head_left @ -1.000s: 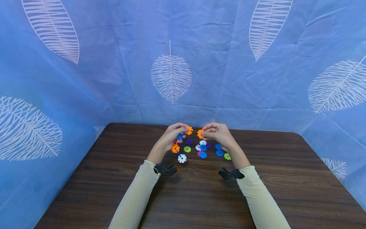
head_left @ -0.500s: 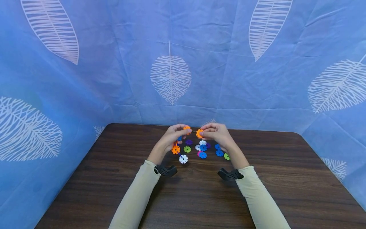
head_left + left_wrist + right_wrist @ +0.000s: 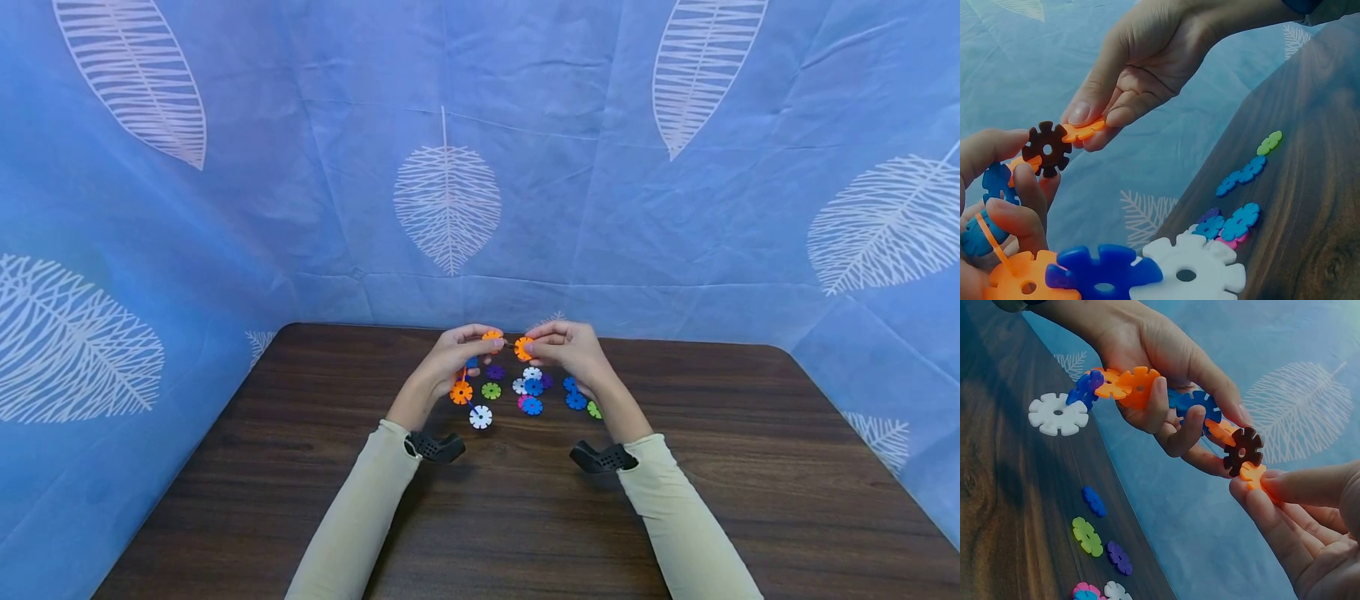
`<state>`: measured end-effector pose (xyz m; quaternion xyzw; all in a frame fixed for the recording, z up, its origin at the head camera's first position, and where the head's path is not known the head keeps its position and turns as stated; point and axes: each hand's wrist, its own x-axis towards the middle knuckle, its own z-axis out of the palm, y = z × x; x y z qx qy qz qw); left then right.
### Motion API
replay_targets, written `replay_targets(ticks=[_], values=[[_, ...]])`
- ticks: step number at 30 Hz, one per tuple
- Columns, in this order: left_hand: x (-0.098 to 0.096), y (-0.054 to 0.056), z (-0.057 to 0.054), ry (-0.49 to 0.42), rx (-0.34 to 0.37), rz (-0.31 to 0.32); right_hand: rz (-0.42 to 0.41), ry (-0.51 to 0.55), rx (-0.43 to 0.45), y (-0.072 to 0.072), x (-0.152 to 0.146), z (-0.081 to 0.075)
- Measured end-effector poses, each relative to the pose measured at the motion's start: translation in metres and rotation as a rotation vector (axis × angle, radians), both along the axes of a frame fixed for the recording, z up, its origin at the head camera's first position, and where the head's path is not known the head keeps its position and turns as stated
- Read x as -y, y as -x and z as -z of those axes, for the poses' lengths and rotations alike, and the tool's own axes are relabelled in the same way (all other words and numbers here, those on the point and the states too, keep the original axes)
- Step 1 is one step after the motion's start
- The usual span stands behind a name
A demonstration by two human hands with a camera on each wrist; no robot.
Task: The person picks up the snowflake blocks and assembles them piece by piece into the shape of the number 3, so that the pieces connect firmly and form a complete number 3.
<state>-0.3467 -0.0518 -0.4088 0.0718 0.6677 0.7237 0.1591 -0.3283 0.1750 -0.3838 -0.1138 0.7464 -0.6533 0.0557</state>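
Pinching an orange disc (image 3: 1251,475), the right hand (image 3: 572,350) touches it to the brown disc (image 3: 1047,137), presumably to interlock them; the left hand (image 3: 448,357), its grip curled, steadies the linked chain (image 3: 1138,399) above the counter (image 3: 495,517).

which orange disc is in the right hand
The end orange disc, pinched by the right hand beside the dark brown disc; the other orange discs are on the brown one's opposite side, at the left hand.
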Motion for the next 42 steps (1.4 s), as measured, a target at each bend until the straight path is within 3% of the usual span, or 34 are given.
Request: replay_targets(ticks=[18, 31, 42], values=[[-0.0009, -0.0008, -0.001, -0.008, -0.028, -0.021, -0.008, 0.028, -0.006, -0.0005, 0.001, 0.0024], [-0.0008, 0.0004, -0.0016, 0.012, 0.01, -0.039, 0.024, 0.047, -0.031, -0.0029, 0.005, 0.0012], [-0.0004, -0.0007, -0.0026, 0.038, 0.002, -0.009, 0.029, -0.05, -0.073, -0.0018, 0.0022, -0.0012]])
